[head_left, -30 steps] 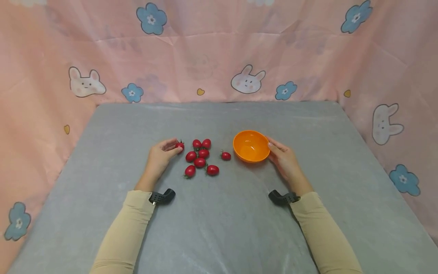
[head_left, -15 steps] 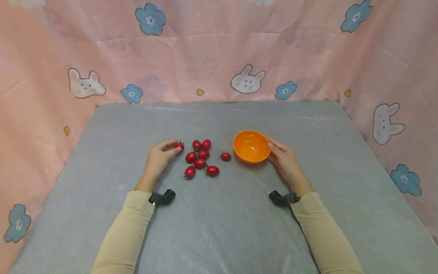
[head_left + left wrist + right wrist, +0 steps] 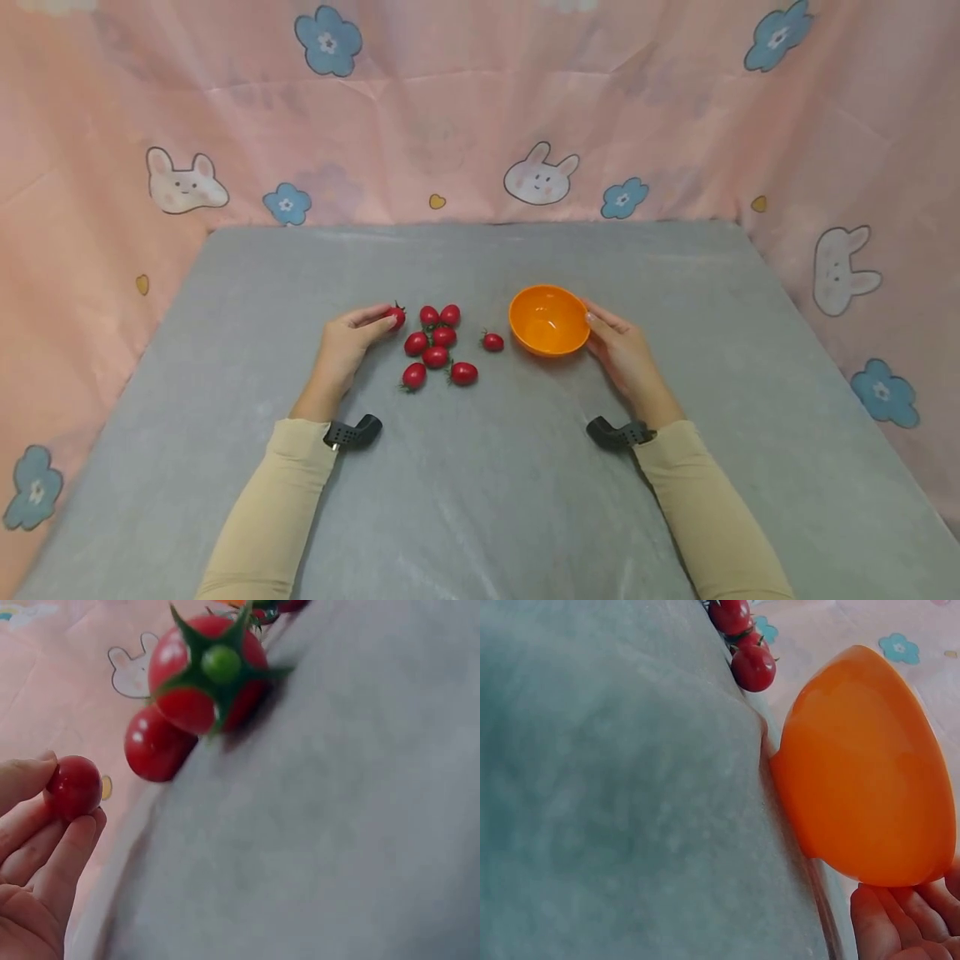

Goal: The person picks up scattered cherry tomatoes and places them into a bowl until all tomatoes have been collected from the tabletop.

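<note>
My left hand [image 3: 347, 350] pinches a small red cherry tomato [image 3: 73, 787] between thumb and fingers, at the left of the group. Green leaves show at its top in the head view. Several more cherry tomatoes [image 3: 436, 357] with green stems lie in a loose cluster just right of that hand. A lone cherry tomato [image 3: 492, 342] lies between the cluster and an orange bowl [image 3: 549, 321]. My right hand [image 3: 626, 354] grips the bowl at its right side, thumb at the rim and fingers against the outer wall. The inside of the bowl shows only bare orange.
A grey cloth covers the table [image 3: 480, 483]. Behind it and at both sides hangs a pink curtain [image 3: 420, 108] printed with rabbits and flowers. Each wrist wears a black strap mount, the left one [image 3: 354, 432] near the front of the cluster.
My left hand has raised the pinched tomato slightly, and its leafy top now points more upward. The bowl, my right hand and the other tomatoes stay in place.
</note>
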The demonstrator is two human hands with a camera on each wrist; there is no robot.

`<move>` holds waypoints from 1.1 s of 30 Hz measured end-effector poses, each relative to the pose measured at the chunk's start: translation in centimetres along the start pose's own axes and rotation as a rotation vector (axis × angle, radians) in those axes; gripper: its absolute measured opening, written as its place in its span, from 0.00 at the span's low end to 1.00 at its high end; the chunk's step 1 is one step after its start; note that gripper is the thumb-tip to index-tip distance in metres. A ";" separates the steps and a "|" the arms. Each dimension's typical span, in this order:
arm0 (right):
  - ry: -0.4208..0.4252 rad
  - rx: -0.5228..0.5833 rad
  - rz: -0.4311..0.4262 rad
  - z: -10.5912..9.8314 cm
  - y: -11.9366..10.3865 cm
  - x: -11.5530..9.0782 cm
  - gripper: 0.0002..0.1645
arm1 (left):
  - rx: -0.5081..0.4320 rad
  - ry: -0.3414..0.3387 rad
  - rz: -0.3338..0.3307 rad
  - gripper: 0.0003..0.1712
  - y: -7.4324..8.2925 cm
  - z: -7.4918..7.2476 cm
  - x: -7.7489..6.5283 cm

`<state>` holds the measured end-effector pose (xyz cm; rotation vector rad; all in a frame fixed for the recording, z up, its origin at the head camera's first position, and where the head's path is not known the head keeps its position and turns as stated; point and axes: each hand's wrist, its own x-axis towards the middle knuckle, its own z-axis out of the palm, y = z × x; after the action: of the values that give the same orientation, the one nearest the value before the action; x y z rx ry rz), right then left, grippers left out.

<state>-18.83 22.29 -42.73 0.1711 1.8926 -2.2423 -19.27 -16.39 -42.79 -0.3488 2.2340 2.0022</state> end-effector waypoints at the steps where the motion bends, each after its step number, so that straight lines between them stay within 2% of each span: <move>1: -0.002 0.004 -0.001 0.0 0.1 0.0 0.34 | -0.011 0.000 0.000 0.27 0.1 0.0 -0.1; 7: -0.002 0.021 -0.023 0.0 0.2 0.1 0.34 | -0.031 0.000 0.028 0.28 0.8 0.3 -0.6; 12: 0.003 0.009 -0.029 0.0 0.3 -0.1 0.34 | -0.065 -0.014 0.064 0.27 1.1 1.0 -1.0; 18: 0.012 -0.010 -0.024 0.0 0.5 -0.1 0.33 | -0.054 -0.074 0.052 0.25 1.9 2.7 -1.3; 23: 0.021 -0.022 -0.013 0.1 0.4 -0.1 0.34 | -0.080 -0.116 0.058 0.25 2.9 4.1 -1.3; 33: 0.017 -0.045 -0.022 0.1 0.2 0.0 0.33 | -0.107 -0.151 0.079 0.23 4.7 7.0 -1.4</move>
<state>-18.77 22.16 -42.93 0.1630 1.9615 -2.2167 -19.51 -8.85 -38.78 -0.1163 2.0874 2.1152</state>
